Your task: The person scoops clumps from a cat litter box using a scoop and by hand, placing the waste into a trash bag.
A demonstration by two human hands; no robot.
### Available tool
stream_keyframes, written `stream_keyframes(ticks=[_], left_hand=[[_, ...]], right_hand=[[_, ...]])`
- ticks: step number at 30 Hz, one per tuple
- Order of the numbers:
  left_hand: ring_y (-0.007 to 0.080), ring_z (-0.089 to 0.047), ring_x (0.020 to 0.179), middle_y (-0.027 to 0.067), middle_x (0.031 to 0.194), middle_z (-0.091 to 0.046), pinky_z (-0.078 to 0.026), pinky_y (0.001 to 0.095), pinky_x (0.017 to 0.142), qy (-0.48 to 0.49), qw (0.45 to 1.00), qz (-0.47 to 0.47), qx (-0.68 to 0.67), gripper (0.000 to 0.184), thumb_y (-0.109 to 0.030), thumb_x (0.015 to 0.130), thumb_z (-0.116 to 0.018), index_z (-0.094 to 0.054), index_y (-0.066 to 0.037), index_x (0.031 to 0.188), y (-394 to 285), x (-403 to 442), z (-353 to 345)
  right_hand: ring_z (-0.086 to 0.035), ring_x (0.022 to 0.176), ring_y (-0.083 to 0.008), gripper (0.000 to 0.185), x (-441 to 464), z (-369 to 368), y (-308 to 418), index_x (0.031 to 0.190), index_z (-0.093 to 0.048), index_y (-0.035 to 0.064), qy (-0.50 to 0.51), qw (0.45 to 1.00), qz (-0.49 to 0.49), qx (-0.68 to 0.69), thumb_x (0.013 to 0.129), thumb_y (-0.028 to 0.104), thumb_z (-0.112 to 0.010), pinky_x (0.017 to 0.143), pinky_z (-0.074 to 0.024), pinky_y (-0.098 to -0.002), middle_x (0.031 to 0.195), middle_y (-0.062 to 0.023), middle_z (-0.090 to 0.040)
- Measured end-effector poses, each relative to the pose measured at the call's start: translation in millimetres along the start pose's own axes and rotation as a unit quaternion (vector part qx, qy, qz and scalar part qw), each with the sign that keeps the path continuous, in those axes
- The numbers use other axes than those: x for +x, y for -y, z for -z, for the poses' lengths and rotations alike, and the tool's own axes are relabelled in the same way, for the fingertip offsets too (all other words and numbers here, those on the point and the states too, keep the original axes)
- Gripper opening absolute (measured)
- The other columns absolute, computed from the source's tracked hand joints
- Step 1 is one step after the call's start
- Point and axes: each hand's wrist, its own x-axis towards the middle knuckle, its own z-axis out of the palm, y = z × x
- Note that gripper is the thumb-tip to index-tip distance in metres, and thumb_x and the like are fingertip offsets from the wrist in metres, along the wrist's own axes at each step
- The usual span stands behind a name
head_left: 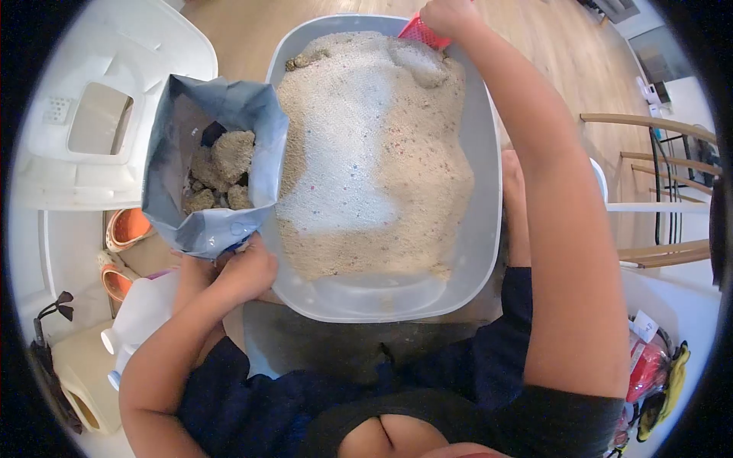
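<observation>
A grey plastic litter box [492, 175] sits in front of me, filled with tan litter [427, 160] and a paler, whiter patch down its middle. At the far edge, my right hand [450, 17] is closed around a red litter scoop [421, 32], its slotted blade against the litter in the back right corner. To the left of the box stands an open silver-grey bag [263, 164] with several clumps of litter [231, 156] inside. My left hand [248, 269] pinches the near lower edge of that bag. A small clump lies at the box's back left.
A white litter box hood [179, 46] with a square opening stands at left. Below it are orange-lined clogs [126, 227], a white jug [149, 317] and a beige container [88, 362]. Wooden chair rails [649, 122] are at right, with a red package [645, 370] lower down.
</observation>
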Motion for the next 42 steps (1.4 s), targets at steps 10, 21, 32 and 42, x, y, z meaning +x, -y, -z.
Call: stream_keyframes(ticks=[10,21,32,42], left_hand=[[0.0468,-0.057,0.097,0.0391,0.102,-0.054,-0.040,0.0478,0.093,-0.015,0.998,-0.021,0.062,0.056,-0.022,0.085,-0.042,-0.022,0.017,0.121,-1.6,-1.5,0.0],[0.0444,-0.057,0.101,0.0380,0.102,-0.055,-0.033,0.0462,0.099,0.051,0.999,-0.005,-0.011,0.069,-0.028,0.090,-0.039,-0.008,0.020,0.130,-6.4,-6.3,9.1],[0.0295,-0.066,0.067,0.0260,0.084,-0.062,-0.050,0.0388,0.071,0.023,0.999,-0.031,-0.032,0.054,-0.017,0.087,-0.036,-0.015,0.020,0.121,-5.0,-1.1,3.4],[0.0295,-0.066,0.069,0.0264,0.085,-0.062,-0.048,0.0391,0.077,0.020,0.990,-0.082,0.111,0.058,-0.014,0.086,-0.037,-0.012,0.022,0.123,17.8,15.8,-12.1]], right_hand=[[-0.066,0.079,-0.0229,0.019,-27.8,50.7,11.4,0.076,-0.073,0.0157,0.149,0.985,0.074,0.049,0.068,0.033,-0.070,0.073,-0.0494,-0.0382,0.080,-0.0071,-0.069],[-0.068,0.074,-0.0197,0.011,-71.0,60.7,24.5,0.077,-0.070,0.0102,-0.019,0.994,-0.108,0.010,0.074,0.014,-0.061,0.060,-0.0506,-0.0327,0.079,-0.0070,-0.069],[-0.068,0.075,-0.0231,0.012,-108.7,35.5,11.7,0.079,-0.070,0.0093,0.024,0.983,-0.178,0.046,0.076,0.015,-0.060,0.060,-0.0516,-0.0351,0.077,-0.0075,-0.069],[-0.066,0.091,-0.0265,0.022,-105.4,9.2,25.8,0.092,-0.070,0.0066,0.150,0.900,-0.325,0.248,0.082,0.013,-0.050,0.074,-0.0517,-0.0377,0.098,-0.0128,-0.068]])
